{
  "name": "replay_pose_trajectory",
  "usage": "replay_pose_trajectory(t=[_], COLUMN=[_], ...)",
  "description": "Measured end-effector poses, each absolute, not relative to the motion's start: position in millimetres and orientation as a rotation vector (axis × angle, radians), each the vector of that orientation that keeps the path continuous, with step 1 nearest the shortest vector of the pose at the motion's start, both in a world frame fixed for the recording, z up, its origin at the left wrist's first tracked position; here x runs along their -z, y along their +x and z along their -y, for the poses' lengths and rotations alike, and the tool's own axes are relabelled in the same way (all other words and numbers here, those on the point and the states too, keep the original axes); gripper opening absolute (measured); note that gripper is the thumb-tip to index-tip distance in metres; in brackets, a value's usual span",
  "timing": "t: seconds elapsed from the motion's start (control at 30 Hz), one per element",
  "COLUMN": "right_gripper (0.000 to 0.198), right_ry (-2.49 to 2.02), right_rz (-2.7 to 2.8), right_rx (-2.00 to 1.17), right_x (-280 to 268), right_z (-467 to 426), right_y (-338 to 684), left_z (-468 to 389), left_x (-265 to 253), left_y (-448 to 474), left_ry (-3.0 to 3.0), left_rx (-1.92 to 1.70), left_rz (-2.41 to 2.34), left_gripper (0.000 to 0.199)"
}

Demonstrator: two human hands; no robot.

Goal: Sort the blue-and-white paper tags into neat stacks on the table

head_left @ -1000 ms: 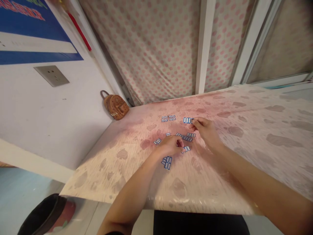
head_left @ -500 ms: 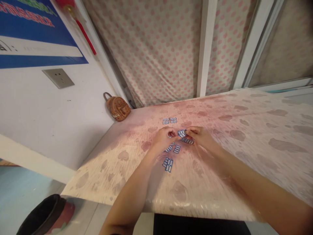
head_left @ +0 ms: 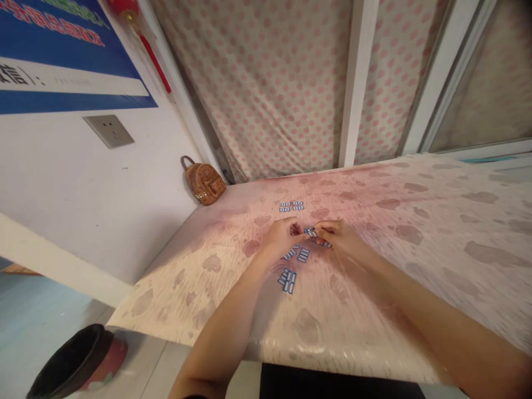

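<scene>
Small flat blue-framed pieces with white rectangles lie about my hands; their exact kind I cannot make out. My left hand (head_left: pixel 283 235) and my right hand (head_left: pixel 338 236) meet over the table, both pinching one blue-and-white piece (head_left: pixel 310 231) between thumb and fingers. Below the right fingers another piece partly shows, largely covered. One loose piece (head_left: pixel 303 255) rests just below the hands, next to another (head_left: pixel 291 252) partly hidden by the left hand. Nearer me sits an overlapping cluster (head_left: pixel 287 281). Beyond my hands, a pair of similar pieces (head_left: pixel 291 206) lies side by side.
A patterned cloth (head_left: pixel 374 321) covers the table. At its far left corner, a small brown backpack-shaped bag (head_left: pixel 205 183) leans by the wall. A dark-rimmed bin (head_left: pixel 75 360) stands on the floor at left. Behind the table hangs a dotted curtain (head_left: pixel 270 88).
The held piece has tilted, so its face shows less than before. Both hands stay close together at nearly the same spot. The whole view has shifted slightly.
</scene>
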State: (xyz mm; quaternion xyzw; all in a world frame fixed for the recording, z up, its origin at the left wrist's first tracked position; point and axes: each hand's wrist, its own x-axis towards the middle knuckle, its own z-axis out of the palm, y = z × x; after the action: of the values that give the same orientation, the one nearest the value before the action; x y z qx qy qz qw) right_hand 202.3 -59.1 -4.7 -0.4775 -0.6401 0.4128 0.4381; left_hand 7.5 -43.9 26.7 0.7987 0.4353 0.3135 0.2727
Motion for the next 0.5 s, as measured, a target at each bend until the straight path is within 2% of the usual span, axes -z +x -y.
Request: replay_pose_trajectory(t=[0.2, 0.33, 0.5], right_gripper=[0.049, 0.041, 0.037], right_ry=[-1.223, -1.172, -1.144], right_rz=[1.481, 1.471, 1.401], right_rx=[-1.091, -1.137, -1.057], right_x=[1.2, -3.6, -4.7], right_z=[61.8, 66.5, 66.9], right_y=[196.1, 194.6, 198.3], left_z=[44.2, 45.9, 41.2], left_x=[-26.5, -26.8, -18.1], left_y=[8.0, 11.1, 14.9], left_ry=[2.095, 1.978, 1.679], left_rx=[-0.863, -0.922, -0.937], left_rz=[-1.135, -1.073, -0.942], left_gripper=[0.02, 0.017, 0.027])
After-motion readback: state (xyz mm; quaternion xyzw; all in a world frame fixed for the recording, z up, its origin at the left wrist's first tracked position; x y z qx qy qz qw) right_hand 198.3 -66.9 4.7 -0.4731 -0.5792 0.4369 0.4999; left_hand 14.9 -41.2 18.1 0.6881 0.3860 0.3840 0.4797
